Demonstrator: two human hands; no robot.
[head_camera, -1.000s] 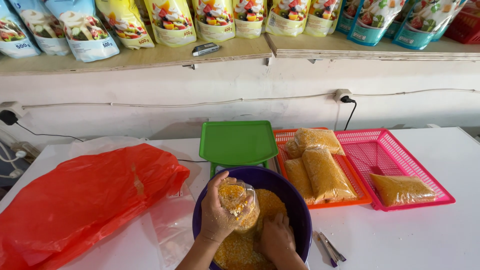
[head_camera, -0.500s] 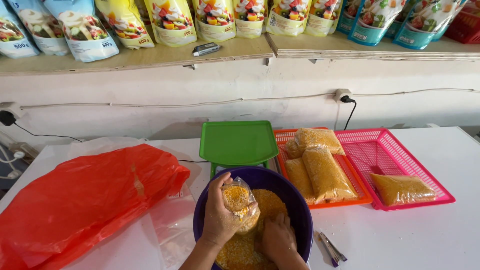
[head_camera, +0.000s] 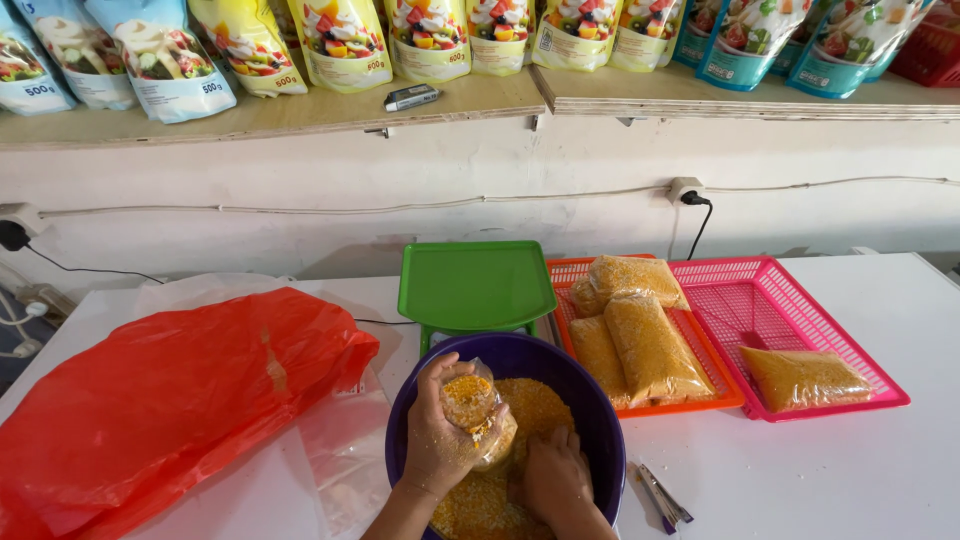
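While both hands work inside the bowl, head view only:

left hand (head_camera: 438, 440): clenched around a small clear bag (head_camera: 474, 408), fingers wrapped on its side, mouth of the bag facing up.
small clear bag: partly filled with yellow crumbs, sits in the palm above the bowl's left half, just over the crumb pile.
right hand (head_camera: 556, 482): knuckles up, pressed down into the yellow crumbs (head_camera: 535, 405); fingers buried, so cannot tell whether it is closed on anything.
purple bowl (head_camera: 600, 400): on the white table (head_camera: 850, 470), near edge, holds the crumb pile; both wrists cross its near rim.
hand spacing: right sits just beside and below the bag, not touching it as far as visible.
green tray (head_camera: 475, 283): directly behind the bowl, raised on a stand.
orange basket (head_camera: 690, 400): right of the bowl, three filled bags (head_camera: 650, 345) stacked in it.
pink basket (head_camera: 780, 300): touching the orange one's right side, one filled bag (head_camera: 805, 378) lying flat.
red plastic bag (head_camera: 170, 400): left of the bowl, crumpled, over clear plastic sheet (head_camera: 345, 460).
small tool (head_camera: 662, 497): on the table, just right of the bowl.
shelf (head_camera: 280, 115): above, row of colourful pouches (head_camera: 345, 40).
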